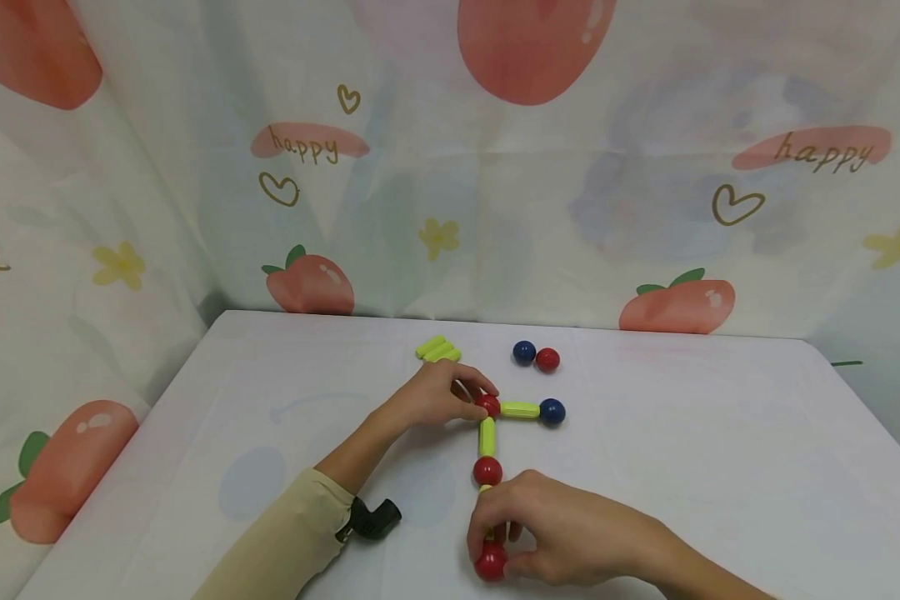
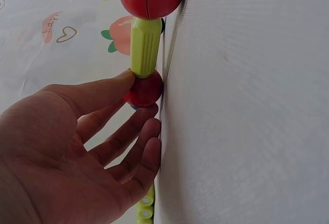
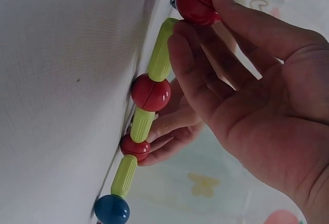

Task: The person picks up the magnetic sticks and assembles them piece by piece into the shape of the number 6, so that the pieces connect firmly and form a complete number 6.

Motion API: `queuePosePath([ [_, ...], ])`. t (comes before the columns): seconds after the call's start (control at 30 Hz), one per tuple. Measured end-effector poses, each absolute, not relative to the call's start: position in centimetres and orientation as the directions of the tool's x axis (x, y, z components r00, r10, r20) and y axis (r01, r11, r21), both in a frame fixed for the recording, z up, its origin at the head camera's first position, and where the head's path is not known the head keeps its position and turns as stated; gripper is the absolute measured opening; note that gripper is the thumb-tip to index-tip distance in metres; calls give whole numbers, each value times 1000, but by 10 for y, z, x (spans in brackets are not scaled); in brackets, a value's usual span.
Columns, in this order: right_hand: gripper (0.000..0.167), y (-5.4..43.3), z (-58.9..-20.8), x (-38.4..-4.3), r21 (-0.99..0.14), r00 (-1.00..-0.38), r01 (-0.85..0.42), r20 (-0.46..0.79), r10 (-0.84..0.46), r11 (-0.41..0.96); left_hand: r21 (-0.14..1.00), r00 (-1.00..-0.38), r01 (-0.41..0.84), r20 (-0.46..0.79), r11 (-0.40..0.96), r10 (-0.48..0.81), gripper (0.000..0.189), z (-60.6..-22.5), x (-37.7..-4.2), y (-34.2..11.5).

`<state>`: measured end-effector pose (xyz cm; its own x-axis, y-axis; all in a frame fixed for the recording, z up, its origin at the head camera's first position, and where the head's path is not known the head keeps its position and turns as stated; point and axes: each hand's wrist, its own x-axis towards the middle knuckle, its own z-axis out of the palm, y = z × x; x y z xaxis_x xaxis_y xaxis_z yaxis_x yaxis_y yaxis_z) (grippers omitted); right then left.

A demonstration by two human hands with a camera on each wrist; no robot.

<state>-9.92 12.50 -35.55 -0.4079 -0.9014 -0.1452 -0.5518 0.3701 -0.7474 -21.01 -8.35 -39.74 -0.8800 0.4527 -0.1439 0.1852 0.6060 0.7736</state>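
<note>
A chain of balls and yellow-green ribbed rods lies on the white table. My left hand (image 1: 441, 395) pinches the red ball (image 1: 487, 406) at its corner between thumb and fingers. From that ball one rod (image 1: 520, 410) runs right to a blue ball (image 1: 552, 412), and another rod (image 1: 487, 437) runs toward me to a middle red ball (image 1: 487, 472). My right hand (image 1: 562, 529) grips the nearest red ball (image 1: 491, 562), thumb on one side and fingers on the other. The rod (image 3: 161, 54) between the two nearer red balls is partly covered by the right hand in the head view.
Several loose yellow-green rods (image 1: 438, 349) lie at the back, beyond the left hand. A loose blue ball (image 1: 524, 352) and a loose red ball (image 1: 547, 360) sit side by side to their right. A printed curtain (image 1: 540, 208) hangs behind the table (image 1: 720, 450).
</note>
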Motion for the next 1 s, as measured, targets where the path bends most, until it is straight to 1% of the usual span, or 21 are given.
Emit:
queuePosePath([
  [0.33, 28, 123, -358, -98, -716, -398, -590, -146, -906, 374, 780, -880, 177, -149, 600, 452, 26, -398, -211, -83],
  [0.73, 29, 121, -360, -99, -712, -409, -578, -171, -896, 399, 784, -881, 173, -148, 596, 450, 26, -396, -210, -83],
  [1.0, 28, 120, -363, -98, -698, -407, -595, -165, -898, 398, 785, -882, 167, -152, 597, 447, 25, -398, -210, -84],
])
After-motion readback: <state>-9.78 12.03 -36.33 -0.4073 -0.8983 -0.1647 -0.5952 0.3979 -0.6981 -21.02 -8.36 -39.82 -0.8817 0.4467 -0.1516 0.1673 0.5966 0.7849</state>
